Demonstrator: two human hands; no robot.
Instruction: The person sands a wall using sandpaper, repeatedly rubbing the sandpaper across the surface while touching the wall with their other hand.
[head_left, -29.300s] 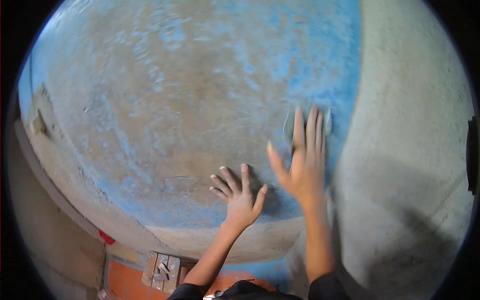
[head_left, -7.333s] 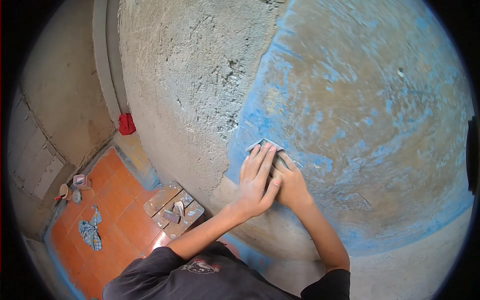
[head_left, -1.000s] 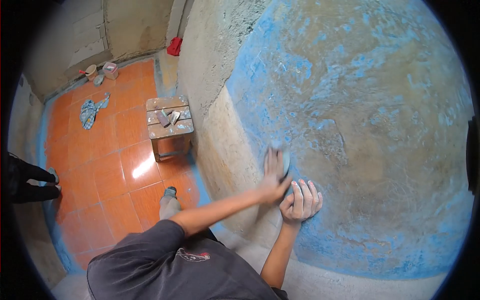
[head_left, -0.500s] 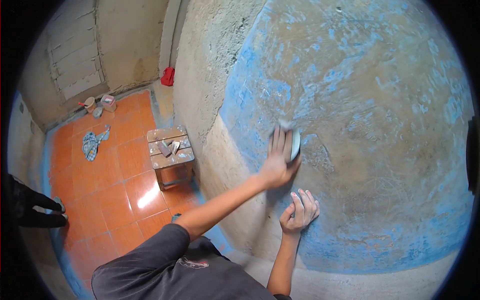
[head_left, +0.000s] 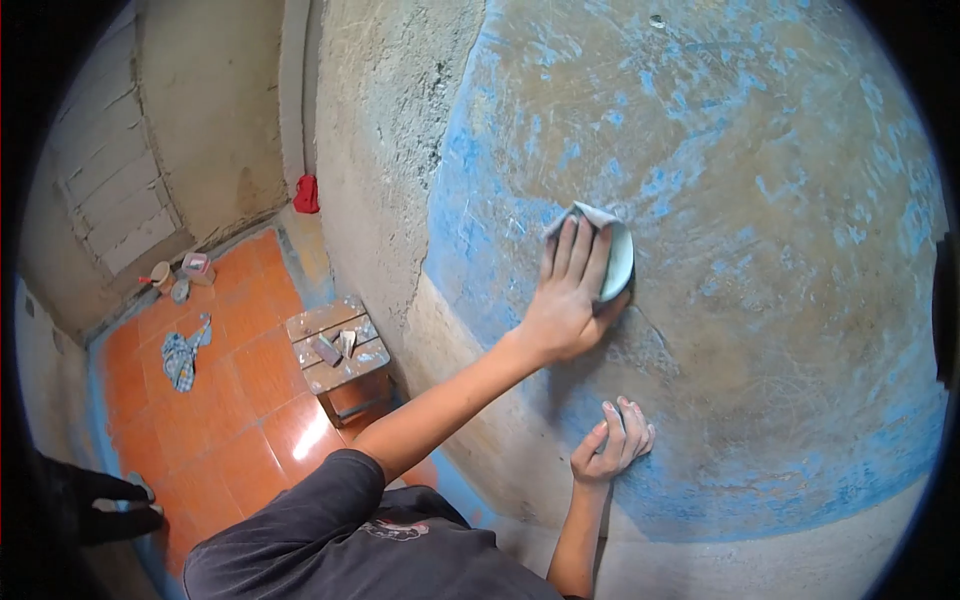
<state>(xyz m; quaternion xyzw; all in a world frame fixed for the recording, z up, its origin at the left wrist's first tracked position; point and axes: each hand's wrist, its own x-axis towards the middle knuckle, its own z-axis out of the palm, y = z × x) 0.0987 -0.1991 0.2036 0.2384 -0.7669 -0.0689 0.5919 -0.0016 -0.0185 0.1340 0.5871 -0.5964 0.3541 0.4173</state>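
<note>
My left hand presses a folded piece of sandpaper against the wall. Its fingers lie over the grey side, and a pale green curved face shows beside them. The wall has patchy blue paint over scuffed grey-brown plaster. Lower down, my right hand is against the blue part of the wall. Its fingers are loosely bent and a little apart, with whitish dust on the tips, and I see nothing in it.
A paint-spotted wooden stool holds a small block and a folded scrap. On the orange tiles lie a checked cloth and several small containers. A red bag-like item sits by the corner. Another person's legs show at lower left.
My left hand has slid up and slightly right along the wall with the sandpaper, whose pale face now shows wider. My right hand stays low on the wall. The view has shifted slightly.
</note>
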